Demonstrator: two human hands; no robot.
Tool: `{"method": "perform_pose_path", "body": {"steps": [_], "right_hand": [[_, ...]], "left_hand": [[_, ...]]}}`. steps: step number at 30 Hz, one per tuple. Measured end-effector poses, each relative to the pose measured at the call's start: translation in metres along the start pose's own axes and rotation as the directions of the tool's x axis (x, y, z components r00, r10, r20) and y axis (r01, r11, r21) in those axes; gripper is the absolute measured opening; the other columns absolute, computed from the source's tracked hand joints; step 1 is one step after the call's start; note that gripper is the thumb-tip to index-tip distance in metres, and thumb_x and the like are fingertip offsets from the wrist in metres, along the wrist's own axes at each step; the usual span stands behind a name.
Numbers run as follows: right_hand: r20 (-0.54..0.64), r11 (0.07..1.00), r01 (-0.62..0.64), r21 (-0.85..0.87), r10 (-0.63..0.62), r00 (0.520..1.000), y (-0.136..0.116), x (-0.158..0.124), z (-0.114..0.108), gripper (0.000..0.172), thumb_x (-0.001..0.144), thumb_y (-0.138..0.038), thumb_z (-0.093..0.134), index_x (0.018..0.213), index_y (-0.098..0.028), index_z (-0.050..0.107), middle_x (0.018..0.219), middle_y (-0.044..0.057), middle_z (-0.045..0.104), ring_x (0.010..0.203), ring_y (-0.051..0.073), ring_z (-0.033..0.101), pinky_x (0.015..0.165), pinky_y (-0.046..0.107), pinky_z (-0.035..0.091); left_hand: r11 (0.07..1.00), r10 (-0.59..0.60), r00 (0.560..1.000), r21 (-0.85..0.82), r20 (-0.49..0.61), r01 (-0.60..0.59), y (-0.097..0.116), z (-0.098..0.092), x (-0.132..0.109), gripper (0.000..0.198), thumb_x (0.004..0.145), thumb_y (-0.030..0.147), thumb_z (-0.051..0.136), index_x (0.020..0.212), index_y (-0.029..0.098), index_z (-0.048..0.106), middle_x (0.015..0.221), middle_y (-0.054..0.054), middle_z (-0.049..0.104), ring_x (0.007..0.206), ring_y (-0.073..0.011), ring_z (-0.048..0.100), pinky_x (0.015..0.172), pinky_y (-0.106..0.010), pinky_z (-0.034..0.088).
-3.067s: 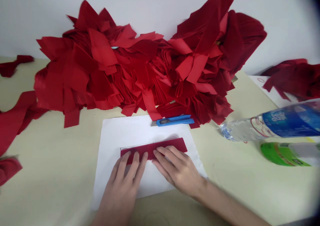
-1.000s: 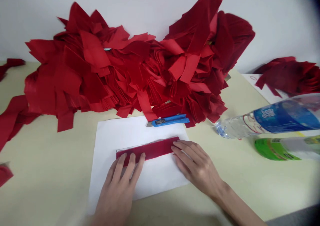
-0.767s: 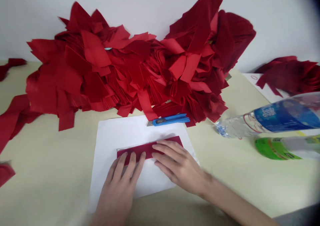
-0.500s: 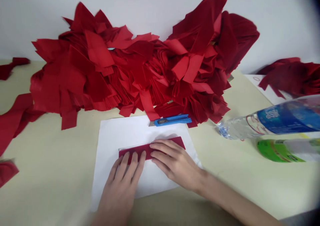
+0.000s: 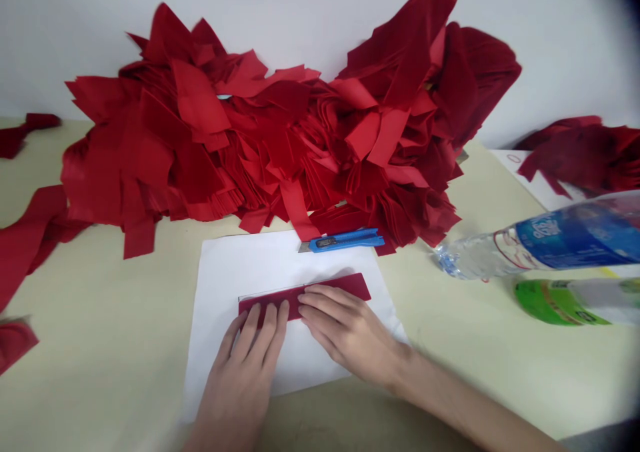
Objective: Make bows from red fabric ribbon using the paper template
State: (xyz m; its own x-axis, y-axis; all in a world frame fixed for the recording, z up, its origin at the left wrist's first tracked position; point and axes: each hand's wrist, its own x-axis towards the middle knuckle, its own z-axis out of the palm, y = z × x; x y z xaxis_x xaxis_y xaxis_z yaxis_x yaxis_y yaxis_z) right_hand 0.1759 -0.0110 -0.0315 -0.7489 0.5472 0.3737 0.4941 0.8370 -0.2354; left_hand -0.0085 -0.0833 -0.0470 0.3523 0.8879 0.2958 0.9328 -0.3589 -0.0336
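the left hand lies flat with its fingers a little spread, and the right hand presses down with its fingers close together, neither one pinching the dark red cloth strip under them on the white paper sheet at bottom middle. the strip could slide or crease if a hand pushes sideways, and a fast reach up could catch the bare blade of the blue box cutter near the paper's top edge. from left to right, loose red cloth strips lie at the left, a big pile of red cloth pieces stands behind the paper, and a water bottle lies on its side above a green bottle at the right.
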Motion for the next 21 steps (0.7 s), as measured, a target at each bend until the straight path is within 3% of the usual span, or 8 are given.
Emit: {"method": "perform_pose_path", "body": {"steps": [8,12,15,21], "right_hand": [[0.003,0.998,-0.004,0.06,0.003,1.0,-0.002,0.002,-0.002,0.021,0.088,-0.009,0.05,0.101,-0.009,0.067,0.104,0.009,0.069,0.107,0.018,0.059,0.1,0.032,0.048],[-0.057,0.968,-0.185,0.171,0.197,0.979,0.011,-0.01,-0.018,0.023,0.089,-0.012,0.049,0.107,-0.015,0.064,0.105,0.008,0.067,0.104,0.018,0.06,0.091,0.036,0.054],[-0.138,0.912,-0.382,0.15,0.402,0.905,0.025,-0.028,-0.027,0.02,0.088,-0.012,0.05,0.101,-0.019,0.065,0.098,0.008,0.066,0.094,0.019,0.063,0.081,0.036,0.056],[-0.146,0.886,-0.447,0.121,0.461,0.875,0.035,-0.05,-0.025,0.014,0.087,-0.013,0.053,0.096,-0.017,0.064,0.093,0.007,0.065,0.089,0.019,0.062,0.079,0.036,0.054]], "left_hand": [[1.0,0.008,0.997,0.028,0.076,-0.011,-0.001,0.001,-0.002,0.052,0.081,0.01,0.04,0.129,0.022,0.054,0.116,-0.007,0.062,0.107,-0.0265,0.051,0.092,-0.041,0.039],[1.0,0.019,0.996,0.022,0.088,-0.022,-0.001,0.001,-0.003,0.056,0.078,0.008,0.041,0.13,0.023,0.053,0.118,-0.007,0.062,0.108,-0.0266,0.051,0.092,-0.041,0.04],[1.0,0.01,0.997,0.012,0.082,-0.011,0.0,0.001,-0.003,0.058,0.075,0.006,0.04,0.13,0.023,0.053,0.118,-0.007,0.062,0.108,-0.0263,0.051,0.092,-0.041,0.04],[0.999,0.017,0.995,0.03,0.095,-0.02,-0.001,0.0,-0.004,0.064,0.072,0.003,0.041,0.132,0.023,0.05,0.118,-0.007,0.062,0.108,-0.0264,0.052,0.092,-0.041,0.041]]}}
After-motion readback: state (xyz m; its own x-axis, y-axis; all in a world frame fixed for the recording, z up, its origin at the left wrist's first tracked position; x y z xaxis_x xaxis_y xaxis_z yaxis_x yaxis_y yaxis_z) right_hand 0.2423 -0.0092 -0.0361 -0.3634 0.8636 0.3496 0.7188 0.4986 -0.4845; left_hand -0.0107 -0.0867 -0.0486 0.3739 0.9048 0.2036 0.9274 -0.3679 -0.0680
